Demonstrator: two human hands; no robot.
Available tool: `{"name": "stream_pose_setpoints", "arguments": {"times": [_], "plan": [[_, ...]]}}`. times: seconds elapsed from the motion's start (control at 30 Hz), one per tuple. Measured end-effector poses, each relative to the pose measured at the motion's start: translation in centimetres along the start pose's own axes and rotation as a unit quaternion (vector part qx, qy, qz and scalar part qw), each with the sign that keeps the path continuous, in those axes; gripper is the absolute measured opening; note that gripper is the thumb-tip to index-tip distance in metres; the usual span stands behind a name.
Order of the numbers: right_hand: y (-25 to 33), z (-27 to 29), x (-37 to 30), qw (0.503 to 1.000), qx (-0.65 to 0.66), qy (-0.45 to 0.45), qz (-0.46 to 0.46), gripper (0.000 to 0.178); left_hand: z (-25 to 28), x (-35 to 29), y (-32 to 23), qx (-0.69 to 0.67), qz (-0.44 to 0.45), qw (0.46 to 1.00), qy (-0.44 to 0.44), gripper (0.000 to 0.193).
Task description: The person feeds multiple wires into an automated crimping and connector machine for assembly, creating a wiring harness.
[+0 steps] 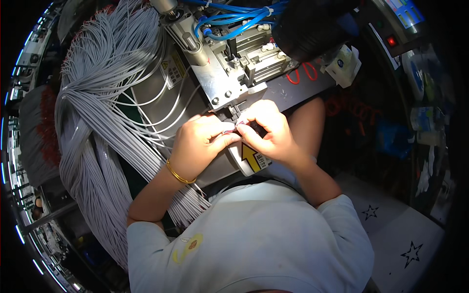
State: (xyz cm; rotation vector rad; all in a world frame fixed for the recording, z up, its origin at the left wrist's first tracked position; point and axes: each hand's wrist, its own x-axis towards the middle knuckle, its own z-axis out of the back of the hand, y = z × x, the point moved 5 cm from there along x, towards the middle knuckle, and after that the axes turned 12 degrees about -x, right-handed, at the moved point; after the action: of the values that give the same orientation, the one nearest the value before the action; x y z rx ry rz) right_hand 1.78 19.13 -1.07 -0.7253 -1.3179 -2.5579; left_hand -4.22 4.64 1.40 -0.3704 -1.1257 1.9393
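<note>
Under the front of a metal press-like machine [215, 80], my two hands meet with their fingertips almost touching. My left hand [198, 141], with gold bangles [177, 172] on its wrist, is closed in a pinch. Opposite it, my right hand [271, 132] also pinches with thumb and forefinger. Something small and dark reddish shows between the fingertips; the fingers hide most of it. Grey cables [141, 158] from a large bundle run close by my left hand and forearm, and whether one reaches my fingers is hidden.
The thick cable bundle [105, 97] drapes down the left side. Blue air hoses [239, 22] cross the machine's top. A black cylindrical object [312, 29] overhangs its right side. Red-handled scissors [303, 73] and an opened white box [343, 66] lie right of it.
</note>
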Motion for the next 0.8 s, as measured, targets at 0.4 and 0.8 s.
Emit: {"name": "stream_pose_setpoints", "arguments": {"times": [0.4,0.8], "plan": [[0.7,0.1,0.0,0.997,0.068,0.029,-0.025,0.01,-0.4,-1.1,1.5,-0.297,0.211,0.93,0.046,0.017],[0.6,0.1,0.1,0.996,0.055,0.055,-0.045,0.007,-0.3,-0.9,1.3,-0.312,0.27,0.909,0.058,0.013]]}}
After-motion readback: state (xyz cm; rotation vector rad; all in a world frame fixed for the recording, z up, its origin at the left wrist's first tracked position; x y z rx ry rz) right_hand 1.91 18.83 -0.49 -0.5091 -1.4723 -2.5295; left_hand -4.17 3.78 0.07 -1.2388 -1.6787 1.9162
